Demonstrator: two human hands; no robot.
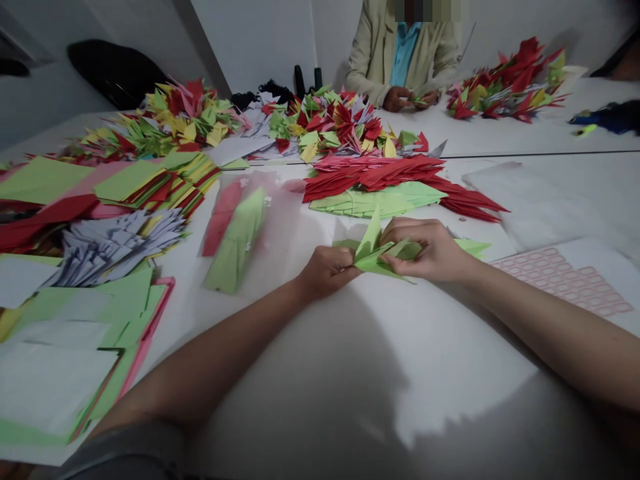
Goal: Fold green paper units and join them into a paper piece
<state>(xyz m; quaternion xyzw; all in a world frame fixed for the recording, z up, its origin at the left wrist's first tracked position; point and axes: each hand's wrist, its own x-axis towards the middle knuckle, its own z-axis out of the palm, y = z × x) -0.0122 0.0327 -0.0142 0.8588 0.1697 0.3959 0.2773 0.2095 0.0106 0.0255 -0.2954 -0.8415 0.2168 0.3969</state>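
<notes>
Between my hands, above the white table, is a light green folded-paper piece (371, 257) with pointed flaps, one of them sticking upward. My left hand (327, 270) pinches its left side, fingers closed. On the other side, my right hand (423, 250) grips the flaps between thumb and fingers. Part of the paper is hidden behind the fingers. Just beyond lie a fanned row of green folded papers (375, 200) and a pile of red folded papers (380, 173).
Clear plastic bags (240, 233) with red and green folded pieces lie left. Stacks of coloured paper (125, 320) fill the left side. Heaps of folded pieces (330, 123) stand behind. Across the table a person (400, 60) handles something small. A printed sheet (570, 277) lies right.
</notes>
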